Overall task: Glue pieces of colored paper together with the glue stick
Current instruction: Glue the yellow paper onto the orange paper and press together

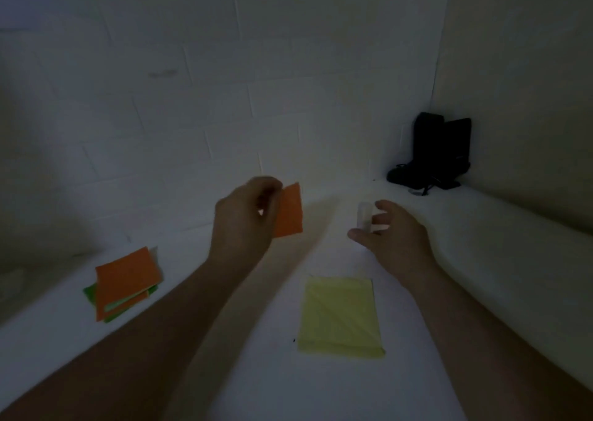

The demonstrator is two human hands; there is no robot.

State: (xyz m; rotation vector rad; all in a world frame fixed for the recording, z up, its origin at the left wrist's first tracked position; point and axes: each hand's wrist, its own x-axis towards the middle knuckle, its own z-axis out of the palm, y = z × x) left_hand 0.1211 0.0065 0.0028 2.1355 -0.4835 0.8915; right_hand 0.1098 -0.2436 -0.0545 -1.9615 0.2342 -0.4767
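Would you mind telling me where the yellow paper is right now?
In the head view, the yellow paper lies flat on the white table, right of centre, between the forearms and just below the right hand.

left hand [245, 218]: fingertips hidden behind own knuckles, motion-blurred
small orange paper square [290, 210]: left edge covered by left hand
translucent white glue stick tube [364, 215]: blurred, lower end hidden by right hand [396, 238]; cap on or off unclear
stack of orange and green paper squares [123, 284]: lower sheets mostly covered, count unclear
black objects in corner [438, 152]: too dark to identify
forearms: cut off by bottom edge
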